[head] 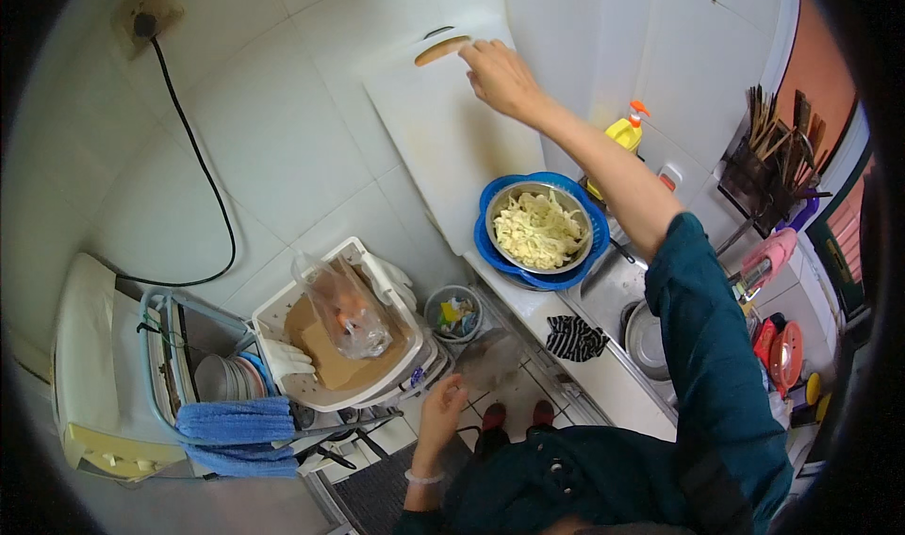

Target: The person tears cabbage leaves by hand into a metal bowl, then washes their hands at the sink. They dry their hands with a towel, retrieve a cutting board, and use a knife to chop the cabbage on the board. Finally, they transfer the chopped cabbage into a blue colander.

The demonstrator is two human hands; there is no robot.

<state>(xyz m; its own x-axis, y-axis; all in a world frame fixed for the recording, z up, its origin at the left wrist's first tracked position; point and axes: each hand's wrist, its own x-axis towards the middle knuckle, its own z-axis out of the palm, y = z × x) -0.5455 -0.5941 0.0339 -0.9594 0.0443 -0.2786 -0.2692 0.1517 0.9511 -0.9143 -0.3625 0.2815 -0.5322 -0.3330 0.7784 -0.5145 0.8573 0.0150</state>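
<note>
My right hand (497,75) is raised with bent fingers at the handle slot of a white plastic cutting board (452,139), which leans against the tiled wall. Whether the fingers grip the board cannot be made out. Below it, a metal bowl of pale shredded vegetable (541,231) sits inside a blue plastic colander (601,234) on the counter. My left hand (443,408) hangs low, slightly blurred, over the floor beside the white basket, with nothing visible in it. A bracelet is on that wrist.
A white plastic basket (265,316) holds cardboard and a clear plastic bag (346,309). Near it stand a small bin (452,314) and a rack with blue towels (237,422). A striped cloth (576,338) lies beside the sink (608,284). A yellow pump bottle (623,134) stands behind.
</note>
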